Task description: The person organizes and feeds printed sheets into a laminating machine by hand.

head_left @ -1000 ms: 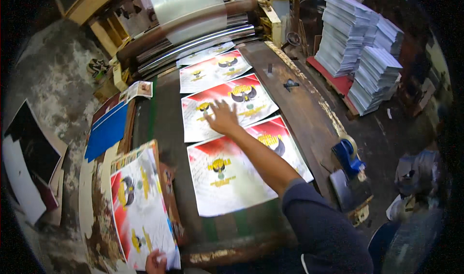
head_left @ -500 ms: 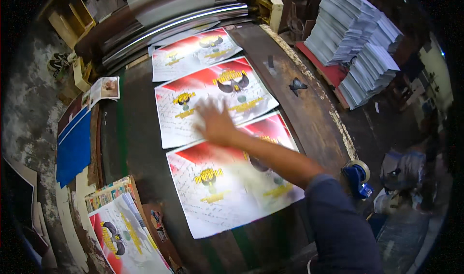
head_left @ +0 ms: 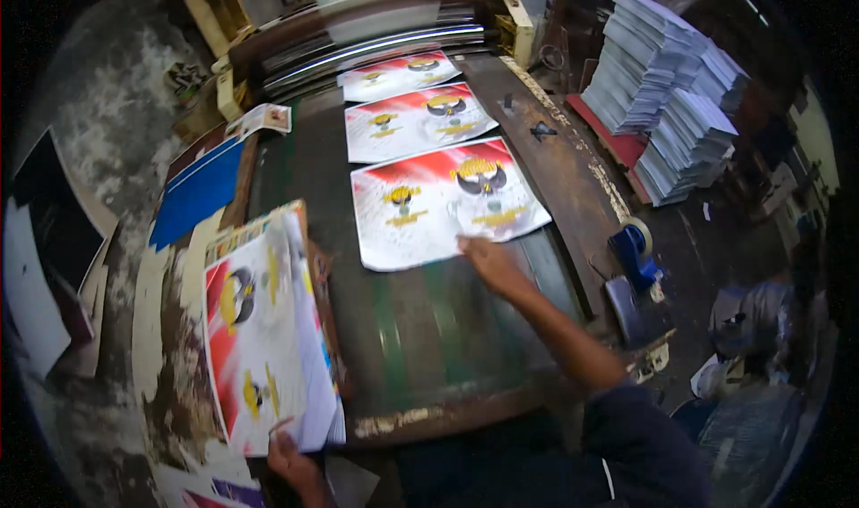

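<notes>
right hand (head_left: 490, 262): flat, open, fingertips on near edge of nearest printed sheet (head_left: 443, 202) lying on worktop (head_left: 429, 329)
left hand (head_left: 291, 459): pinching bottom edge of sheet stack (head_left: 264, 329)
risk: one-point drag could skew or crease the sheet
risk 2: stack overhangs worktop edge, may fan and slip

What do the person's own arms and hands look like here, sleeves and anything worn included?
The right hand is bare, with no glove, ring or watch showing; the forearm is bare up to a dark navy short sleeve with a thin pale line near its hem. The left hand shows only partly at the lower edge, also bare; its arm and any sleeve are out of view.
</notes>
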The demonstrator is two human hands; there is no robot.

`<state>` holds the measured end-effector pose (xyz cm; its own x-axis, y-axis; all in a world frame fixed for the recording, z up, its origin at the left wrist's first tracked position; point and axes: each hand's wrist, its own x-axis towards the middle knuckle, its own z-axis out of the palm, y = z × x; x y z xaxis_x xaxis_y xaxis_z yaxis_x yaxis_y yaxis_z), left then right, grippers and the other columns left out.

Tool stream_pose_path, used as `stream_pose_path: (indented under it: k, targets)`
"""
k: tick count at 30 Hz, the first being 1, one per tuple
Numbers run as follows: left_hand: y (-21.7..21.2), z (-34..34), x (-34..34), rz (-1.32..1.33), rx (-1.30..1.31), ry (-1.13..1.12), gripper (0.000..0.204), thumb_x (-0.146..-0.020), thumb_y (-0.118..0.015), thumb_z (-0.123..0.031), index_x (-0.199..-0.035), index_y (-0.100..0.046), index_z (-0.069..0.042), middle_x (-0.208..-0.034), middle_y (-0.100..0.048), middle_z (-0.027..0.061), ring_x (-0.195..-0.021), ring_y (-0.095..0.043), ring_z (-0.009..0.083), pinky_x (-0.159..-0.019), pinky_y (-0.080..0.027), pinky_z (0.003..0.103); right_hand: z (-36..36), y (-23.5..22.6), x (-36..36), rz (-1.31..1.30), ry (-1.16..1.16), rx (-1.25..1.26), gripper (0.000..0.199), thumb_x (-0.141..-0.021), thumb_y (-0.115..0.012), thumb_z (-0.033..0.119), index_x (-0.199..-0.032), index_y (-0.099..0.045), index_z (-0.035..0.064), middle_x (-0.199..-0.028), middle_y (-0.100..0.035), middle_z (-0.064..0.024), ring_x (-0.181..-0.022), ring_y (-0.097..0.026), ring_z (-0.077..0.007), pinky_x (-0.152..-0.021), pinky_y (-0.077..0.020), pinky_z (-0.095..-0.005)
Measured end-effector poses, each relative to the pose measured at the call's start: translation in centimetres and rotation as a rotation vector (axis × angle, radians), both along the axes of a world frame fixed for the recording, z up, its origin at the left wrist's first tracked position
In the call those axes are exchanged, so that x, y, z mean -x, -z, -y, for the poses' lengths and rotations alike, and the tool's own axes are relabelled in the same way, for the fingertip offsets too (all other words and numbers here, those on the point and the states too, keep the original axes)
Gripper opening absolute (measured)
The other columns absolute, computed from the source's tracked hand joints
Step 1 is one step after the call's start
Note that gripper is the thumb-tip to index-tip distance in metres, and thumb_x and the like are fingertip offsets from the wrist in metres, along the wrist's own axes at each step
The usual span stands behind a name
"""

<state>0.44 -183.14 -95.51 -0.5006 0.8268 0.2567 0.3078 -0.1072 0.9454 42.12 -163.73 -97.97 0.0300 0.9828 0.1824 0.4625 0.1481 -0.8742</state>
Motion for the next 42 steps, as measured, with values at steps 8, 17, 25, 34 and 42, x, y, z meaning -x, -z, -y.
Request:
stream_pose_path:
  k: [8, 17, 25, 34, 42]
  targets:
    - [-2.2, 6.1, -3.5, -0.722, -0.337, 0.5, 0.017, -0.087, -0.063, -0.023, -0.079, -0.068, -0.009, -0.088, -0.069, 0.0024, -0.097, -0.062, 0.0251, -0.104, -0.027, 0.052, 16.6, 0.7, 8.7, -0.761, -0.555, 0.574, 0.057, -0.089, -0.057, 0.042, -0.123, -0.047, -0.0015, -0.086, -0.064, -0.01, -0.071, -0.062, -0.0163, -0.067, -0.0512, -0.0334]
    - [-2.5, 8.5, -3.8, -0.562, -0.244, 0.874, 0.02, -0.081, -0.065, -0.003, -0.099, -0.067, -0.009, -0.098, -0.068, 0.0055, -0.102, -0.063, 0.0255, -0.099, -0.041, 0.045, 26.9, 2.4, 10.6, -1.22, 0.069, 0.627, 0.024, -0.089, -0.059, 0.03, -0.098, -0.056, 0.0084, -0.068, -0.055, 0.0013, -0.051, -0.046, -0.0081, -0.057, -0.051, -0.033]
    - [-6.4, 4.6, -6.1, -0.658, -0.165, 1.444, 0.032, -0.072, -0.063, 0.007, -0.1, -0.067, -0.01, -0.103, -0.068, 0.0043, -0.098, -0.065, 0.0227, -0.104, -0.039, 0.046, 31.2, 4.9, 7.5, -1.394, 0.097, 0.665, 0.027, -0.089, -0.057, 0.035, -0.097, -0.055, 0.0088, -0.064, -0.051, 0.0016, -0.049, -0.042, -0.0082, -0.056, -0.0508, -0.0316]
    - [-5.9, -2.8, -8.7, -0.631, -0.069, 1.603, 0.015, -0.071, -0.07, 0.001, -0.081, -0.062, -0.007, -0.085, -0.068, 0.0067, -0.087, -0.067, 0.0237, -0.107, -0.034, 0.05, 27.8, 5.3, 7.5, -1.354, 0.151, 0.646, 0.033, -0.088, -0.061, 0.036, -0.106, -0.054, 0.0098, -0.079, -0.058, -0.0003, -0.058, -0.048, -0.0101, -0.06, -0.0534, -0.0348]
    - [-6.5, -9.0, -10.7, -0.671, 0.189, 1.561, 0.033, -0.063, -0.085, -0.023, -0.086, -0.07, -0.005, -0.086, -0.067, 0.0101, -0.088, -0.064, 0.0217, -0.081, -0.048, 0.034, 25.0, 5.6, 8.5, -1.419, 0.163, 0.505, 0.035, -0.092, -0.057, 0.025, -0.117, -0.051, 0.0013, -0.108, -0.06, -0.0087, -0.098, -0.06, -0.0212, -0.082, -0.0526, -0.0413]
